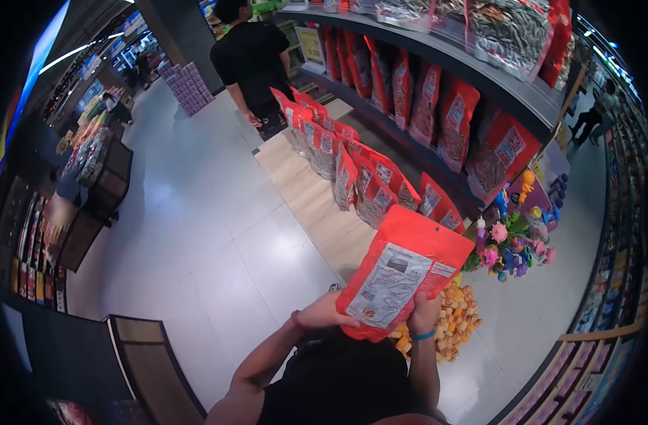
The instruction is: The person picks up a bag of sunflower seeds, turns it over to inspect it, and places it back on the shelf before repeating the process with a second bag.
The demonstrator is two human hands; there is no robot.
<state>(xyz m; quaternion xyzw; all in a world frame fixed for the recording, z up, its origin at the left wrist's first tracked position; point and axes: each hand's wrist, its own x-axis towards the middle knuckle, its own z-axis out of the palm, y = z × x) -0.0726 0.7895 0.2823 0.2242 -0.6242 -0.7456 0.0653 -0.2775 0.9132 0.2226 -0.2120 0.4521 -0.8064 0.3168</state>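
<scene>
A red pouch (pixel 427 237) with a grey and white label is held up in front of my body, slightly tilted. My left hand (pixel 324 310) grips its lower left edge, thumb on the front. On the lower right edge is my right hand (pixel 424 316), its fingers mostly hidden by the pouch. Beyond it, several similar red pouches (pixel 373 191) stand in rows on a light wooden platform (pixel 292 173). More red pouches (pixel 457 124) line the dark shelf (pixel 504 88) above.
A person in black (pixel 249 60) stands beyond the platform. Colourful toys (pixel 515 237) hang at the right, near a pile of orange and cream pieces (pixel 458 319) low down. A dark counter (pixel 143 361) is at the lower left, and shelving (pixel 621 212) runs along the right.
</scene>
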